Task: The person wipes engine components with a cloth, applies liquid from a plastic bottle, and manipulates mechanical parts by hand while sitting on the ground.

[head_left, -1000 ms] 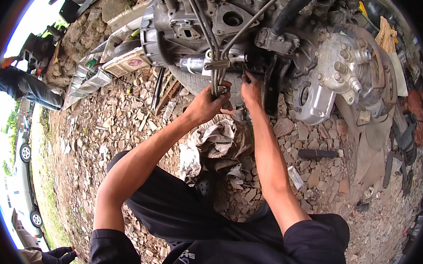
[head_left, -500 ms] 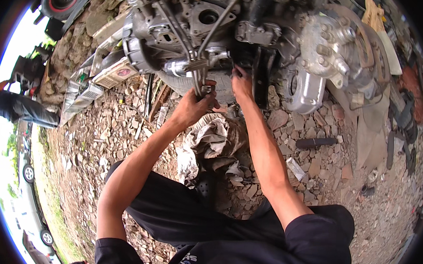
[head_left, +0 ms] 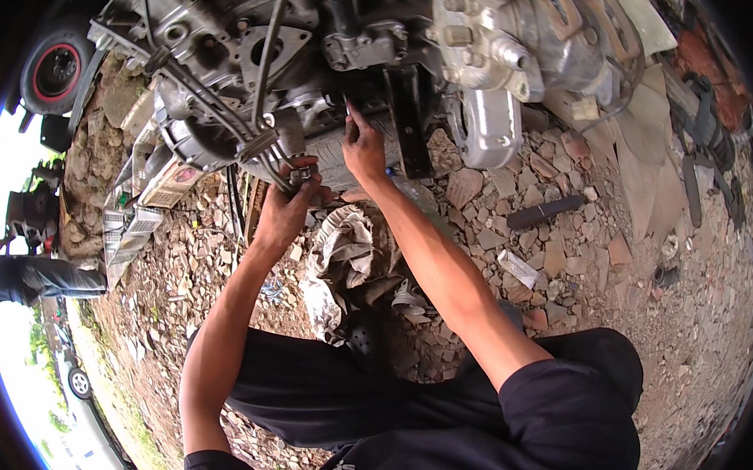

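Observation:
My left hand (head_left: 286,209) is closed around the lower ends of a bundle of thin metal pipes (head_left: 221,112), near their fittings. The pipes slant up to the left, across the front of a greasy metal engine (head_left: 233,44). My right hand (head_left: 364,153) reaches under the engine beside a black bracket (head_left: 409,126). Its index finger points up into a dark gap and the other fingers are curled; whatever is at the fingertips is too dark to make out. Behind both hands lies a tire (head_left: 325,160), partly covered by the engine.
A crumpled, dirty cloth (head_left: 346,250) lies on the stony ground between my arms. To the right are a dark flat bar (head_left: 546,212) and a silvery cast housing (head_left: 488,134). A grey crate (head_left: 130,231) stands at left, with another person's legs (head_left: 46,277) beyond.
My view has turned, so the engine sits further left in it. The pipes in my left hand now look more slanted. My right hand stays under the engine, its index finger more visible.

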The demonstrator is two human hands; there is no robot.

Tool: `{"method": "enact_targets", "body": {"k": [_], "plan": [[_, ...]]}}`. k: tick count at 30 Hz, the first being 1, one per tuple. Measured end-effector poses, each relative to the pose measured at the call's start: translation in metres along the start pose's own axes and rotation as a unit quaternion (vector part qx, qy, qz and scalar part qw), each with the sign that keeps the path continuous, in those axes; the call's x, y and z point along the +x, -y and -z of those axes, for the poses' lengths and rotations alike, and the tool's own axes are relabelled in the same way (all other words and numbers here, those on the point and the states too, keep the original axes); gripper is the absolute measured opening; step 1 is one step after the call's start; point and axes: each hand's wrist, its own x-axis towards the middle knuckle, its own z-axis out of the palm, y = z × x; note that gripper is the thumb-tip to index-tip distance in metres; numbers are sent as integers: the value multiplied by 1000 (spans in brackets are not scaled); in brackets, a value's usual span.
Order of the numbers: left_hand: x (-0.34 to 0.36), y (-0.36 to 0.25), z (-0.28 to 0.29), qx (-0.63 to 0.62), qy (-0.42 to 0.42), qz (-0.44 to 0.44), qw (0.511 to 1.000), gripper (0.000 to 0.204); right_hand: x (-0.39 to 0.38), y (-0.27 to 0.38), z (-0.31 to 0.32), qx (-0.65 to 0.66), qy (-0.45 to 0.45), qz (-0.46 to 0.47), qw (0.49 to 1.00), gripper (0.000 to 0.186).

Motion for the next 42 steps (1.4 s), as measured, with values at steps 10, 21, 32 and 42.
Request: {"method": "enact_targets", "body": {"k": [10,21,32,42], "plan": [[-6,-9,-9,33,-50,19,998,28,-12,-35,-8,-125,105,-91,982,23],[-3,-12,-14,29,-56,16,998,29,9,-29,-18,-167,74,-21,983,24],[-5,-4,-4,0,-45,13,999,29,-13,-25,6,-39,57,-58,996,35],[-1,-1,-3,15,-43,12,999,27,-1,-20,-4,-114,44,-9,992,29]]}}
